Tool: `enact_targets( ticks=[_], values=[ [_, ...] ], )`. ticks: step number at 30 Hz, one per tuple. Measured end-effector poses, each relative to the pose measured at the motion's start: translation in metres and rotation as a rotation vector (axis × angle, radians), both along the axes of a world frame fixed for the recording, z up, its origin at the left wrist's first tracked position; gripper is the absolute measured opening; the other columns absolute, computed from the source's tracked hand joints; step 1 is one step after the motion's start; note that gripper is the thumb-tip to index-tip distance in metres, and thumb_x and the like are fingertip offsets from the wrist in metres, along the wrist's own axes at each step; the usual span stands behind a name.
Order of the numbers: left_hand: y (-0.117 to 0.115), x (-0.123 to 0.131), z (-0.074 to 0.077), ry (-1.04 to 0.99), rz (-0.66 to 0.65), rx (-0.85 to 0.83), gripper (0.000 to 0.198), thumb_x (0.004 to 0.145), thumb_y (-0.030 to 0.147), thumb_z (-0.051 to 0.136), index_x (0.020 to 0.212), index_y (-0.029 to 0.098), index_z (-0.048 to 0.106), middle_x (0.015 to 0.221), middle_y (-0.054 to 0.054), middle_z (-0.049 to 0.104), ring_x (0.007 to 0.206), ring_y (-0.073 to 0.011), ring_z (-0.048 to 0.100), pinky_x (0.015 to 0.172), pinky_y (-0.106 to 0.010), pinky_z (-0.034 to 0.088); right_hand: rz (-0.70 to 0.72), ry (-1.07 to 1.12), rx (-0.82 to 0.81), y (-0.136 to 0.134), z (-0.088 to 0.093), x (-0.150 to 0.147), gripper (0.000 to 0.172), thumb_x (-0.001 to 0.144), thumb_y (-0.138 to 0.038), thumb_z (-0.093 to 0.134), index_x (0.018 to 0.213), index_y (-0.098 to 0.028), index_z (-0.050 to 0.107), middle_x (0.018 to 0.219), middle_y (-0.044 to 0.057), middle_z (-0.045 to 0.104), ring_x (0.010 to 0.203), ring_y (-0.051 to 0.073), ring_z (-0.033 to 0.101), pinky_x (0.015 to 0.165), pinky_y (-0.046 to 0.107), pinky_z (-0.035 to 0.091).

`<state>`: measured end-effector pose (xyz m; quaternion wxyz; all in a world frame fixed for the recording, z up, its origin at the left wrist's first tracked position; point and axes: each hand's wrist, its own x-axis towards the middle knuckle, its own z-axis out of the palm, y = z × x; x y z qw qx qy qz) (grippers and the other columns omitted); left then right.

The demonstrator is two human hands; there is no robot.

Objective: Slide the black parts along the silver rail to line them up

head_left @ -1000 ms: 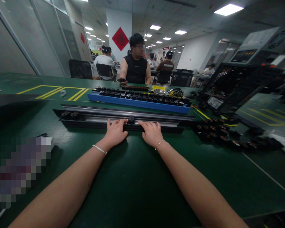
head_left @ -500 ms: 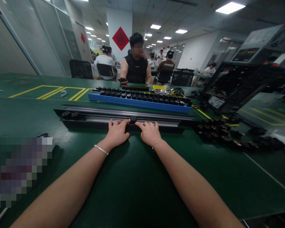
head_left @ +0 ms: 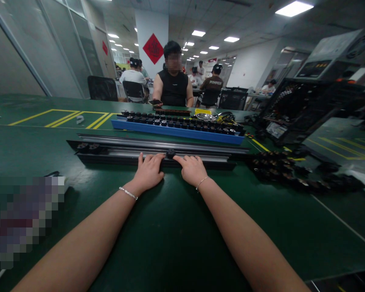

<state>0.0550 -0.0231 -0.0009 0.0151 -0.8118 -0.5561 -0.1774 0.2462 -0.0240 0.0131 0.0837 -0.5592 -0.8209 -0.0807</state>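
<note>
In a silver-grooved black rail (head_left: 118, 159), blocky dark piece (head_left: 170, 153) between left hand (head_left: 149, 173) and right hand (head_left: 193, 170) — grips half-curled, hold unclear

Green table (head_left: 167, 243): black channels (head_left: 121, 160), blue tray (head_left: 176, 132), computer case (head_left: 310, 109).

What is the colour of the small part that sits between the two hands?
The small part is black; it shows best in the head view.

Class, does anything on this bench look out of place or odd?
The heap of black parts at right looks untidy, unlike the rows along the blue tray. The small block between the left hand and right hand shows nothing odd.
</note>
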Motion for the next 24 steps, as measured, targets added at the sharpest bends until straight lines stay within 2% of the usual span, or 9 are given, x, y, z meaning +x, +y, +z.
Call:
enact_targets(
  ticks=[4, 16, 24],
  values=[
    [0.000, -0.001, -0.001, 0.010, -0.002, 0.028, 0.056, 0.074, 0.025, 0.047, 0.130, 0.022, 0.044, 0.131, -0.007, 0.058, 0.125, -0.0294, 0.043, 0.113, -0.059, 0.007, 0.019, -0.008, -0.018, 0.001, 0.002, 0.002, 0.058, 0.083, -0.014, 0.042, 0.137, -0.035, 0.043, 0.112, 0.007, 0.061, 0.104, 0.024, 0.053, 0.097, 0.043, 0.032],
    [0.001, -0.001, 0.000, 0.004, -0.002, 0.009, 0.054, 0.074, 0.025, 0.047, 0.128, 0.026, 0.046, 0.131, -0.006, 0.057, 0.126, -0.0282, 0.043, 0.113, -0.058, 0.008, 0.042, 0.001, -0.036, 0.006, 0.002, 0.009, 0.060, 0.081, -0.010, 0.042, 0.136, -0.032, 0.045, 0.110, 0.006, 0.062, 0.103, 0.023, 0.054, 0.093, 0.037, 0.035],
    [0.000, -0.002, 0.001, 0.015, -0.011, 0.019, 0.053, 0.074, 0.025, 0.046, 0.127, 0.023, 0.046, 0.130, -0.007, 0.057, 0.125, -0.0285, 0.043, 0.112, -0.058, 0.010, 0.072, 0.016, -0.037, 0.009, 0.000, 0.014, 0.059, 0.081, -0.009, 0.042, 0.136, -0.029, 0.046, 0.111, 0.007, 0.062, 0.103, 0.021, 0.054, 0.095, 0.034, 0.034]
  ],
)
